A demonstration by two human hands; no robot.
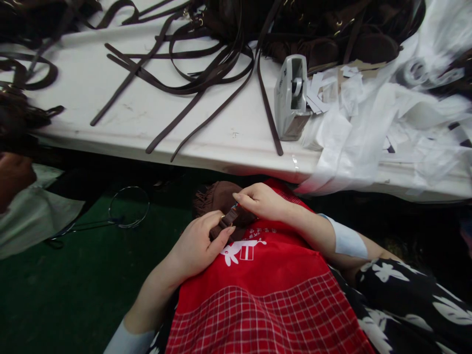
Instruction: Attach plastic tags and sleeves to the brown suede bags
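A small dark brown bag piece with a fringe (217, 196) lies on my lap over a red apron (265, 285). My left hand (199, 243) is closed, pinching a brown strap end (228, 219) of that piece between thumb and fingers. My right hand (263, 201) curls over the same strap from the other side, fingers pressed on it. Both hands sit just below the front edge of the white table (221, 142).
Several long brown straps (191, 83) sprawl across the table. A grey tape dispenser (291, 96) stands near the edge, with white paper and plastic (387, 118) to its right and brown bags (324, 29) behind. Another person's arm (13, 177) shows at the left. A wire loop (129, 206) lies on the green floor.
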